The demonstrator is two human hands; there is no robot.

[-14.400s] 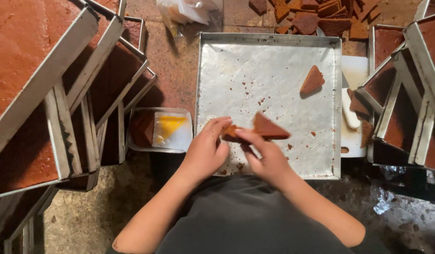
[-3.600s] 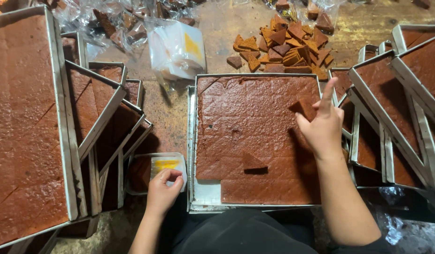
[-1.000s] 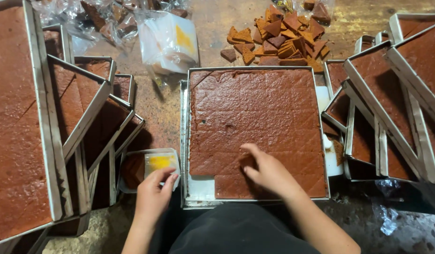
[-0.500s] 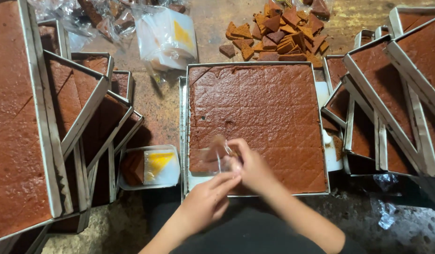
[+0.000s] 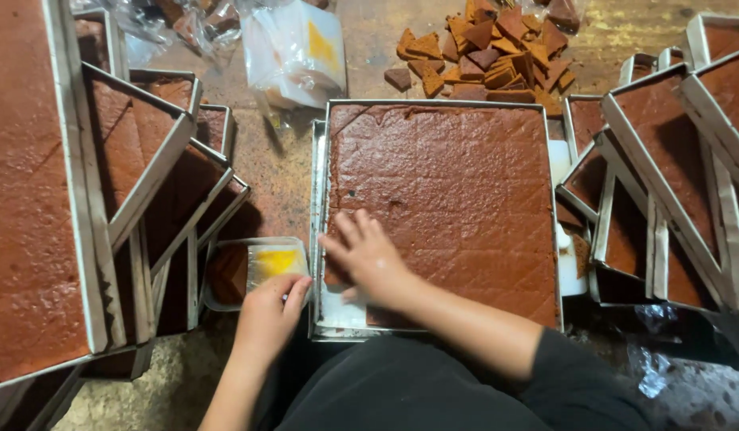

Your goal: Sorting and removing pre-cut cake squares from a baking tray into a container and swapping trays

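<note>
Reddish-brown slab [image 5: 457, 183] (diamond-scored), silver tray [image 5: 318, 191].

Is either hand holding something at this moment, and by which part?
Nothing is clearly held. The right hand lies flat on the brown slab near the tray's left edge. The left hand touches the small plastic container's near rim.

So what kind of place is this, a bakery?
Probably a small sweet-making workshop: many square metal trays of scored brown slab, a pile of cut brown triangles, clear plastic wrappers, all on a rough floor.
</note>
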